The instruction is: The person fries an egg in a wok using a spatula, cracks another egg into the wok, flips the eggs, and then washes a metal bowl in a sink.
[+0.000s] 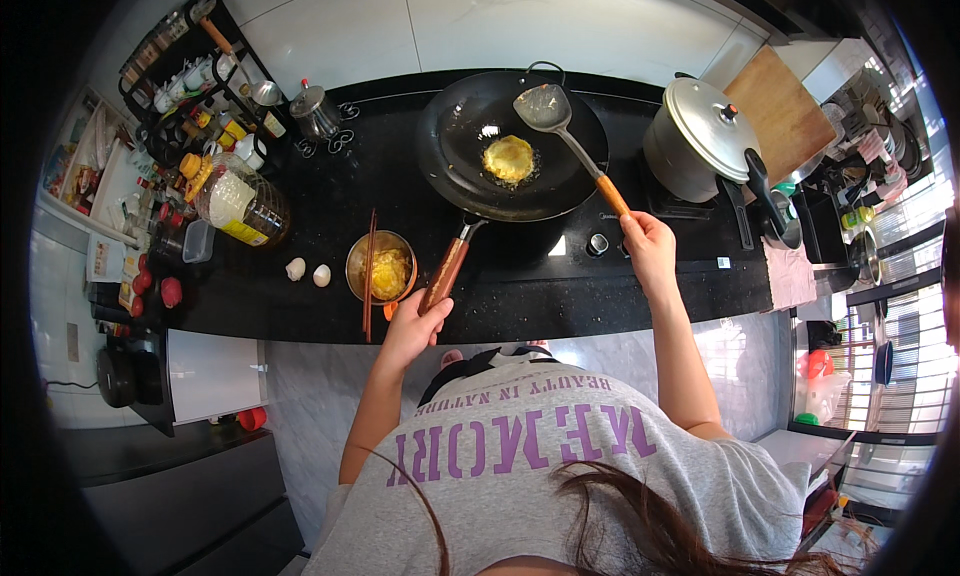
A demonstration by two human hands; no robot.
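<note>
My left hand (pixel 415 323) grips the brown handle (pixel 448 274) of a black wok (pixel 465 190) on the cooktop. In the wok lies a small round fried egg piece (pixel 509 160), yellow with browned patches and bubbling oil at its edge. My right hand (pixel 649 252) holds a metal wok spatula (pixel 577 152) by its wooden handle. The spatula's blade (pixel 543 108) is above the wok's far right part, apart from the egg. Left of the wok handle stands a metal cup (pixel 351 274) with cooked egg pieces (pixel 391 271) inside and a pair of chopsticks (pixel 369 283) across it.
Two eggshells (pixel 308 273) lie left of the cup. Farther left stand a large oil jug (pixel 238 201), a lidded metal pot (pixel 315 113) and a black condiment rack (pixel 217 73). A pressure cooker (pixel 697 141) sits at right, before a wooden cutting board (pixel 784 115).
</note>
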